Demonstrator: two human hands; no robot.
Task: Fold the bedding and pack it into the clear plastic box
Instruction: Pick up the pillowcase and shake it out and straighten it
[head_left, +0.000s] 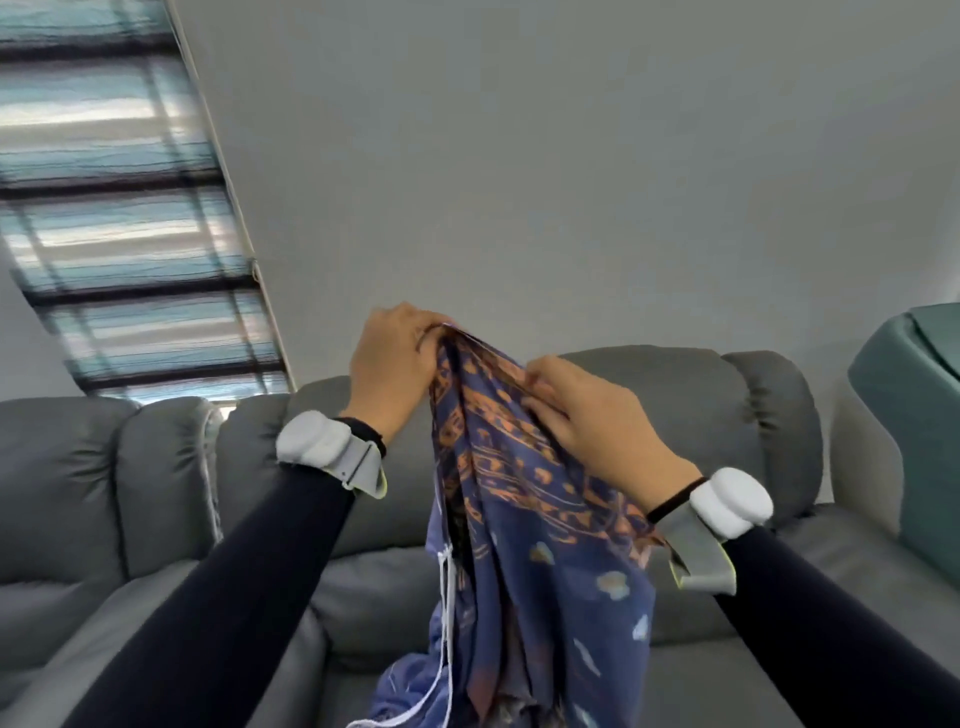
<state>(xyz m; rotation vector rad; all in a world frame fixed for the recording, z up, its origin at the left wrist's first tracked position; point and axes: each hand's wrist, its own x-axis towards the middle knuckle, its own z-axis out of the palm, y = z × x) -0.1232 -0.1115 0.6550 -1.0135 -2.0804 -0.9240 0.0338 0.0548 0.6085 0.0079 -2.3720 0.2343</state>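
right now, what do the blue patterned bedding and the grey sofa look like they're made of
The bedding: thin woven fabric, probably cotton or light synthetic, matte; it hangs in soft narrow folds. The sofa: leather or faux leather, slight sheen; smooth puffy cushions with creases.

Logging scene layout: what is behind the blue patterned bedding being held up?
A grey sofa stands behind the bedding, which the left hand and right hand grip. The cloth covers part of the sofa's backrest and seat, so anything lying there cannot be seen.
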